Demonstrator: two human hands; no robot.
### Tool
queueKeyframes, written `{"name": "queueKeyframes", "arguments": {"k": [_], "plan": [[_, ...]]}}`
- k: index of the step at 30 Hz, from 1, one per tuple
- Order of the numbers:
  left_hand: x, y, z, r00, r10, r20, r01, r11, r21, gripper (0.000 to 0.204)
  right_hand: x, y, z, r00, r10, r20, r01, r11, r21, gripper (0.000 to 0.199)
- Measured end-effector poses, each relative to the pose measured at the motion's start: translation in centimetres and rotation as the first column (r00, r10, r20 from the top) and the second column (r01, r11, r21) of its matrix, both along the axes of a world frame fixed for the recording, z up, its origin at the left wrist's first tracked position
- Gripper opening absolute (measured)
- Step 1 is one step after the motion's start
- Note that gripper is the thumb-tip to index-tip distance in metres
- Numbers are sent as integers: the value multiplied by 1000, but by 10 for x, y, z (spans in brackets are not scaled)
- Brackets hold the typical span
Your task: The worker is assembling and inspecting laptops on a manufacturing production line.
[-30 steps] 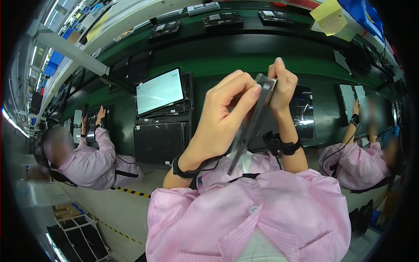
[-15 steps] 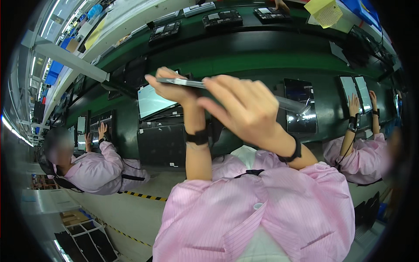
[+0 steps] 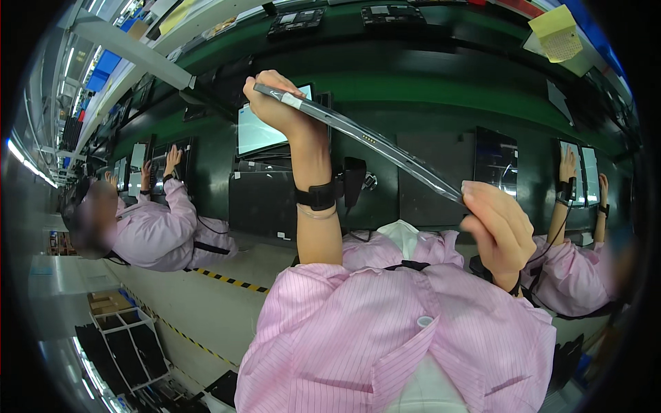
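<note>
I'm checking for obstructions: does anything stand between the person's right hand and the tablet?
Nothing visible does. The right hand has its fingertips right by the lower right end of the tablet, though whether they touch it is unclear. The left hand holds the opposite end.

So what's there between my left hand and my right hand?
In the head view, a thin dark device, seen edge-on, spans the stretch: your left hand holds its upper end, and its lower end lies at your right hand.
</note>
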State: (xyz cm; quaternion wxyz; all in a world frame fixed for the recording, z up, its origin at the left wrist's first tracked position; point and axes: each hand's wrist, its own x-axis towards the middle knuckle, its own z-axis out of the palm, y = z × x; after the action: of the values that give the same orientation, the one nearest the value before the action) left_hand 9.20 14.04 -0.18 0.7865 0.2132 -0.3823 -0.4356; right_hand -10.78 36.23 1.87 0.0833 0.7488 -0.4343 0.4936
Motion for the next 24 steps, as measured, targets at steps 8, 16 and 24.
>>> {"name": "queueKeyframes", "arguments": {"k": [8,16,24], "plan": [[8,1,5,997,-78,18,78,997,-14,44,-3,0,-3,863,78,498,-245,929,278,11],[-23,11,8,813,-581,40,582,812,-32,51,-11,-84,-59,531,-131,837,-389,840,378,14],[-38,13,8,893,-437,107,425,897,117,50,-4,-100,-68,483,-186,855,-341,860,379,18]]}}
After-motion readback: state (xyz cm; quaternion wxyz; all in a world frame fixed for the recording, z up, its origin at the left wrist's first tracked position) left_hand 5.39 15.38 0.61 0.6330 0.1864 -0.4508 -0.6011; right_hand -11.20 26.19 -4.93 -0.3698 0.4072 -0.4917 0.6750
